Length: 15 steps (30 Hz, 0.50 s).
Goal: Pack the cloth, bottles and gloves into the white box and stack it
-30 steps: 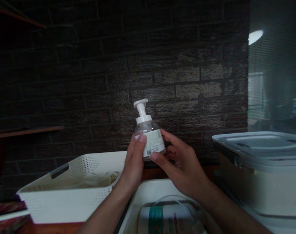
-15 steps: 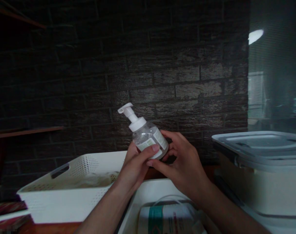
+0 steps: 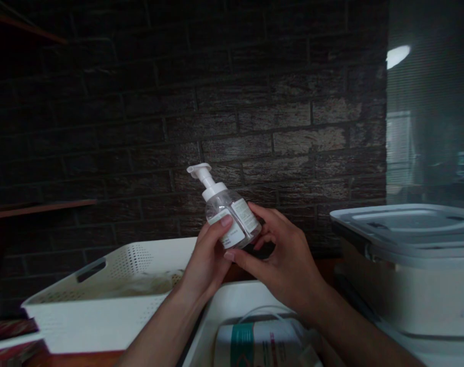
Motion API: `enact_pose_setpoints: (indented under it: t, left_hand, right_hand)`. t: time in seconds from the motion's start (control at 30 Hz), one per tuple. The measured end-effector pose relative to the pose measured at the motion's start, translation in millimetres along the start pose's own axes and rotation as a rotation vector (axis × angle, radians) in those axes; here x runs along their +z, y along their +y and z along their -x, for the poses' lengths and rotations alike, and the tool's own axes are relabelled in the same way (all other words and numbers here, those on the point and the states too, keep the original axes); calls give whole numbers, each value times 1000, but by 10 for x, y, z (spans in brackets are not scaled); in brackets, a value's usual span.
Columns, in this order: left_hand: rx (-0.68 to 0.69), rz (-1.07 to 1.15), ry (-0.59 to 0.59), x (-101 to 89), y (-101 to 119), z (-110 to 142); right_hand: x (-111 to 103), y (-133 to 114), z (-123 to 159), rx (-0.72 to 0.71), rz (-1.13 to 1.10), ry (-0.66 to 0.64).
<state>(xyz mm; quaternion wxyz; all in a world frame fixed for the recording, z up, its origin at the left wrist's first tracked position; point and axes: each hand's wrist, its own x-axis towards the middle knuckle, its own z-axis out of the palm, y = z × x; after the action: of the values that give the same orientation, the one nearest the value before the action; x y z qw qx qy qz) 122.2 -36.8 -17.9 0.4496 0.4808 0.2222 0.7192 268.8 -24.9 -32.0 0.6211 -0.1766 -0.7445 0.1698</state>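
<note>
A clear pump bottle (image 3: pixel 237 220) with a white pump head and white labels is held up in front of the brick wall, tilted with its pump toward the upper left. My left hand (image 3: pixel 207 250) is wrapped round its left side, the thumb lying on the front label; the fingers behind it are mostly hidden. Around the lower right end of the bottle, my right hand (image 3: pixel 281 242) curls with thumb and fingers touching the base.
Left of my arms stands a white perforated basket (image 3: pixel 90 318) with something pale inside. Below my hands, a white bin (image 3: pixel 232 295) holds a white and green package (image 3: pixel 255 341). A lidded storage box (image 3: pixel 404 285) is at the right. Wooden shelf edges (image 3: pixel 44 208) jut in from the left.
The pump bottle has turned about its length in my hands, so its labels have shifted and the pump head points differently. My left thumb has moved slightly left and up.
</note>
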Motion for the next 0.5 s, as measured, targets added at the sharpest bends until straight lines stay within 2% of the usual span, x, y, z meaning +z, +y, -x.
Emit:
enact_pose_setpoints:
  t: [0.07, 0.17, 0.27, 0.5]
  left_hand:
    - [2, 25, -34, -9, 15, -9]
    - [21, 39, -96, -26, 4, -25]
    - [65, -46, -121, -59, -50, -53]
    - [166, -338, -203, -75, -77, -59]
  right_hand:
    - [13, 15, 5, 30, -38, 4]
    - [43, 46, 3, 110, -228, -14]
    - [64, 84, -11, 175, -351, -27]
    - [41, 164, -39, 126, -70, 9]
